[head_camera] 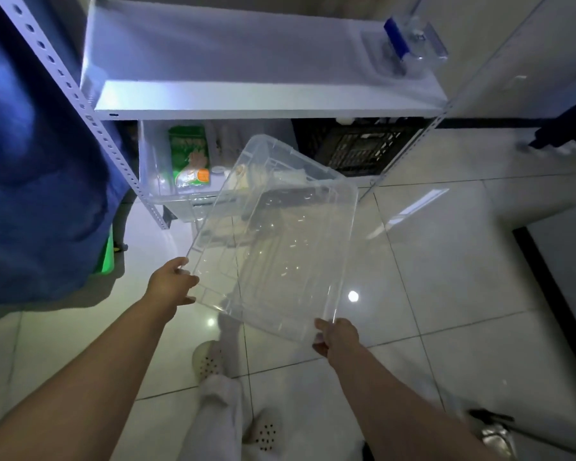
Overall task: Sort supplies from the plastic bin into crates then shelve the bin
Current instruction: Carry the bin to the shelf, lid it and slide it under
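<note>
A clear plastic bin [280,247] is held in the air in front of the shelf unit, tilted with its far end toward the lower shelf. It looks empty. My left hand [172,282] grips its near left corner. My right hand [336,336] grips its near right corner. Under the white shelf board [266,98] stand a clear crate [160,174] holding a green packet [190,158] and a black crate [356,148] to its right.
A blue cloth [37,161] hangs at the left beside the perforated shelf post [90,118]. A clear holder with a blue part [409,44] sits on the shelf's right end. My legs and white shoes [210,361] are on the tiled floor below.
</note>
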`<action>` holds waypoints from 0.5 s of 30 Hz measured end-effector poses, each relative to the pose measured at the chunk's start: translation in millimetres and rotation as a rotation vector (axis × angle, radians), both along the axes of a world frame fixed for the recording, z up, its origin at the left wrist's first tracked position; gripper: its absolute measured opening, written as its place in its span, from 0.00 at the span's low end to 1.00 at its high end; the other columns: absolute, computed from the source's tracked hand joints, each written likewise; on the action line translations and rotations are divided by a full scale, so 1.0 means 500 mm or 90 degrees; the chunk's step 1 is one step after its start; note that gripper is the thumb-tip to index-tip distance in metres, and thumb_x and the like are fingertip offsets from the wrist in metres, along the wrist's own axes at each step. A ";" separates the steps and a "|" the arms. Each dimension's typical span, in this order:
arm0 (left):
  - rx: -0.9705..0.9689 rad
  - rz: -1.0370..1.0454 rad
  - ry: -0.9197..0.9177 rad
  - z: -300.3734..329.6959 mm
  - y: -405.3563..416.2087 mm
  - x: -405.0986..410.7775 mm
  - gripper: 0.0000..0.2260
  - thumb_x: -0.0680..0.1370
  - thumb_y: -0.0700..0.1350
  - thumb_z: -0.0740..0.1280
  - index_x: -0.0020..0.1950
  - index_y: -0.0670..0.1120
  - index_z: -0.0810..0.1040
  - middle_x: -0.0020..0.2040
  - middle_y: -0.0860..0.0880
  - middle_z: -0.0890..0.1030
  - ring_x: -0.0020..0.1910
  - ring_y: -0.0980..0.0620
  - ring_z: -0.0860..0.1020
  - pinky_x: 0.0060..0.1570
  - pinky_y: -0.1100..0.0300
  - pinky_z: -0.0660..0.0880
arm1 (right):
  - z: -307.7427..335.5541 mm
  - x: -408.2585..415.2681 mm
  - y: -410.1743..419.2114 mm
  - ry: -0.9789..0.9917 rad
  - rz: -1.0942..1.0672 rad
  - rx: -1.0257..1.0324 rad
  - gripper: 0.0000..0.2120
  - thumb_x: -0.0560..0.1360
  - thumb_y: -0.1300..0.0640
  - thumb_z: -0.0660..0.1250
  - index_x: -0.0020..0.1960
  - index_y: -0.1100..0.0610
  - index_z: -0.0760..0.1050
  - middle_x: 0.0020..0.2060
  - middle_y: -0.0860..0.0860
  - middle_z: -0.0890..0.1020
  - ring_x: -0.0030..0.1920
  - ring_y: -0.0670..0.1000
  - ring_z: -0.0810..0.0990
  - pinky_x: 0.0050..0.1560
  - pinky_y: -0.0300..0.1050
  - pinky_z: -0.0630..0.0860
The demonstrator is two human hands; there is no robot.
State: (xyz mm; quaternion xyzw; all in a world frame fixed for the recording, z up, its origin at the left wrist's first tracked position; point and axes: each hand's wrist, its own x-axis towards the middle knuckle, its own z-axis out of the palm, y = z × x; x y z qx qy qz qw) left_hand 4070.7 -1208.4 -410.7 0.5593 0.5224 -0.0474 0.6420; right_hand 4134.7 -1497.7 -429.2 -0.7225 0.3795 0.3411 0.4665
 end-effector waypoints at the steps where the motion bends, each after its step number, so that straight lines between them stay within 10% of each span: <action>1: -0.007 0.010 0.004 -0.005 -0.003 -0.006 0.23 0.72 0.29 0.65 0.66 0.44 0.71 0.51 0.43 0.70 0.47 0.45 0.72 0.40 0.50 0.77 | -0.003 -0.001 -0.003 0.001 -0.002 -0.010 0.19 0.72 0.64 0.70 0.61 0.67 0.71 0.39 0.60 0.77 0.32 0.53 0.74 0.23 0.42 0.77; 15: -0.059 0.199 -0.044 -0.074 0.123 0.017 0.23 0.74 0.31 0.66 0.67 0.44 0.69 0.63 0.38 0.71 0.44 0.46 0.76 0.39 0.51 0.80 | -0.029 0.199 0.195 -0.159 0.052 0.043 0.22 0.69 0.65 0.71 0.62 0.61 0.72 0.43 0.58 0.77 0.29 0.50 0.73 0.25 0.43 0.76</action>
